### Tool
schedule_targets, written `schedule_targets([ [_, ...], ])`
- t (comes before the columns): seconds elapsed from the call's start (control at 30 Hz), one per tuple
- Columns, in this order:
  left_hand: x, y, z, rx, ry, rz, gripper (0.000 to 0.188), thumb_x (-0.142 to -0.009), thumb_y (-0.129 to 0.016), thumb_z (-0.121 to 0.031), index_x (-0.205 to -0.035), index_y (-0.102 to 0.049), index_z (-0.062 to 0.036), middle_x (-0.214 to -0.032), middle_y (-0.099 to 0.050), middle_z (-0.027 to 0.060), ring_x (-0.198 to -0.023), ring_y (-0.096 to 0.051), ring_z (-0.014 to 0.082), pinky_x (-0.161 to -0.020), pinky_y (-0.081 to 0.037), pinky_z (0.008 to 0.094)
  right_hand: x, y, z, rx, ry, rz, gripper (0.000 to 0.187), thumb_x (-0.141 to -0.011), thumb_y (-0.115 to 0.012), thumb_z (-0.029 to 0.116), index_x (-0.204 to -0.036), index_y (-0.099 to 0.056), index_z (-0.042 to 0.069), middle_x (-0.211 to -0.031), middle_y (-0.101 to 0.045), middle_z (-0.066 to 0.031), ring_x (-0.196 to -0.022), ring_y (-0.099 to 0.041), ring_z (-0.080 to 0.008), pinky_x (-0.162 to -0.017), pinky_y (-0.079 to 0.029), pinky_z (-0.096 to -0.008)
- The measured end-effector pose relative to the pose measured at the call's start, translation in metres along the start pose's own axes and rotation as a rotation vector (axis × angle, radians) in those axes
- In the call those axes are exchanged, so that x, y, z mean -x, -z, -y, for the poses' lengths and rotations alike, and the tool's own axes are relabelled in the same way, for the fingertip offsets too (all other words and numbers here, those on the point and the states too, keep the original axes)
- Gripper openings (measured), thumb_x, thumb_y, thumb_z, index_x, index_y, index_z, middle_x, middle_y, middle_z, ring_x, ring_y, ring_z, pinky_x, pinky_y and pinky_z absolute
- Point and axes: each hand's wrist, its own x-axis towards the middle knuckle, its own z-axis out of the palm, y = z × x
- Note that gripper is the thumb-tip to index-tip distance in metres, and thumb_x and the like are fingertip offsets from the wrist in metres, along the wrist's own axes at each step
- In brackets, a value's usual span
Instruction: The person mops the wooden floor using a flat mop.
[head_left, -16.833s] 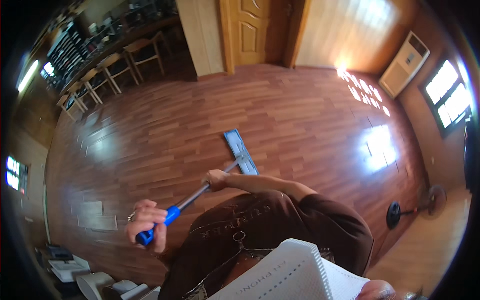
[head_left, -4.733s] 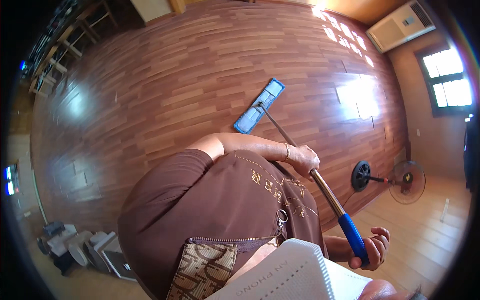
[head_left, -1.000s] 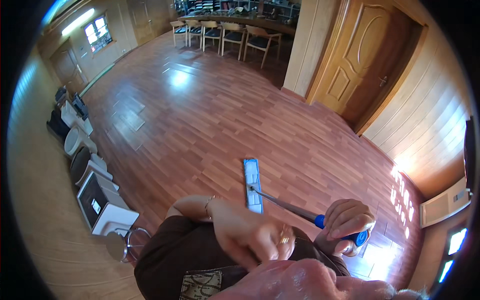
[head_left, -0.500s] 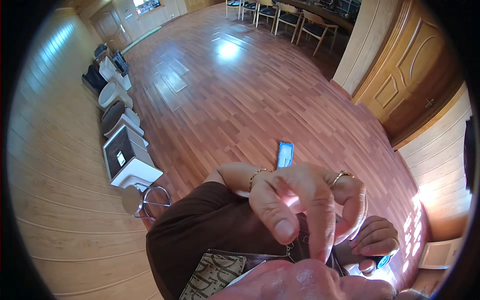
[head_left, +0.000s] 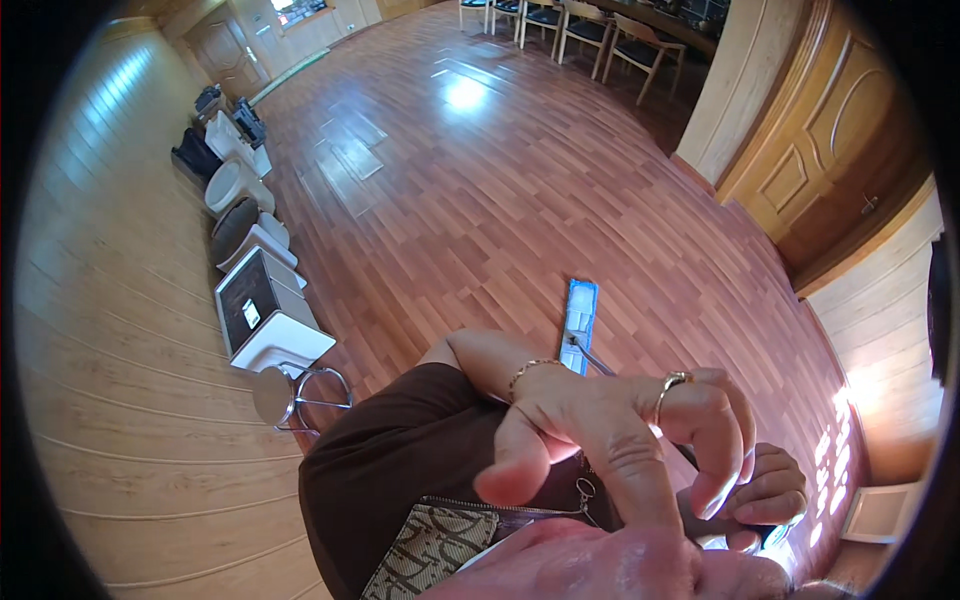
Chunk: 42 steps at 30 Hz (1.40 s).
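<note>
My left hand [head_left: 610, 425] is raised close up in the middle of the head view, with a gold bracelet [head_left: 530, 372] and a gold ring [head_left: 667, 392]. Nothing is in it: the thumb stands well apart, the index finger stretches down and the other fingers curl. Beyond it at the lower right, my right hand [head_left: 768, 488] is closed around the handle of a flat mop. The blue-and-white mop head [head_left: 581, 305] lies on the floor ahead, and a short piece of its pole [head_left: 597, 362] shows before my left hand covers it.
Along the left wall stand a round stool [head_left: 272, 395], a white-sided dark-topped unit [head_left: 262, 300], and several white and grey seats or basins [head_left: 235, 187]. Wooden chairs [head_left: 640, 55] line a table at the far right. A wooden door [head_left: 820, 170] is at right. The wood-plank floor [head_left: 450, 220] spreads between.
My left thumb has spread away from the index finger, and that hand has shifted slightly right. More of the mop head and part of its pole now show.
</note>
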Motion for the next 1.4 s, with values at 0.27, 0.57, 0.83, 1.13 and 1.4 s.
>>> schedule_targets([
  [0.27,-0.001,0.011,-0.007,0.255,0.111,0.013,0.083,-0.081,-0.03,-0.081,-0.104,-0.07,-0.0122,-0.107,-0.052,0.0153,-0.1,-0.045,0.0326,-0.09,-0.033,0.0462,-0.01,0.011,-0.013,-0.061,0.042,0.18,0.035,-0.083,-0.071,0.042,-0.081,-0.055,0.011,-0.068,-0.059,-0.0006,-0.06,-0.058,-0.0143,-0.057,-0.048,-0.026],
  [0.57,0.005,0.031,-0.015,-0.184,0.012,0.033,0.096,-0.069,-0.031,-0.09,-0.115,-0.068,-0.0144,-0.117,-0.047,0.0177,-0.111,-0.041,0.0343,-0.097,-0.026,0.0502,-0.037,0.007,-0.014,-0.048,0.002,0.252,0.035,-0.078,-0.077,0.036,-0.087,-0.058,0.008,-0.062,-0.065,-0.0024,-0.058,-0.066,-0.0152,-0.054,-0.052,-0.0253],
  [0.83,0.007,0.026,-0.018,0.05,0.046,-0.017,0.101,-0.069,-0.024,-0.092,-0.108,-0.071,-0.0116,-0.118,-0.046,0.017,-0.108,-0.04,0.0308,-0.095,-0.025,0.047,-0.035,0.01,-0.034,-0.031,0.081,0.066,0.035,-0.083,-0.073,0.037,-0.083,-0.056,0.006,-0.062,-0.065,-0.004,-0.052,-0.064,-0.0139,-0.049,-0.051,-0.0262],
  [1.13,-0.005,0.032,-0.024,0.162,0.101,-0.015,0.104,-0.067,-0.024,-0.091,-0.105,-0.07,-0.0054,-0.112,-0.053,0.0132,-0.108,-0.04,0.0312,-0.095,-0.026,0.0478,-0.076,0.021,-0.082,0.06,0.016,-0.31,0.031,-0.086,-0.065,0.029,-0.102,-0.053,0.005,-0.055,-0.051,-0.0023,-0.045,-0.049,-0.0108,-0.048,-0.041,-0.0228],
  [1.4,0.011,0.003,-0.039,-0.163,-0.048,-0.174,0.099,-0.07,-0.026,-0.091,-0.105,-0.071,-0.009,-0.115,-0.047,0.0197,-0.109,-0.043,0.0351,-0.097,-0.025,0.0525,-0.1,0.021,-0.118,0.087,-0.066,-0.45,0.032,-0.085,-0.065,0.012,-0.112,-0.056,-0.001,-0.07,-0.055,-0.0071,-0.053,-0.051,-0.0121,-0.049,-0.045,-0.0246],
])
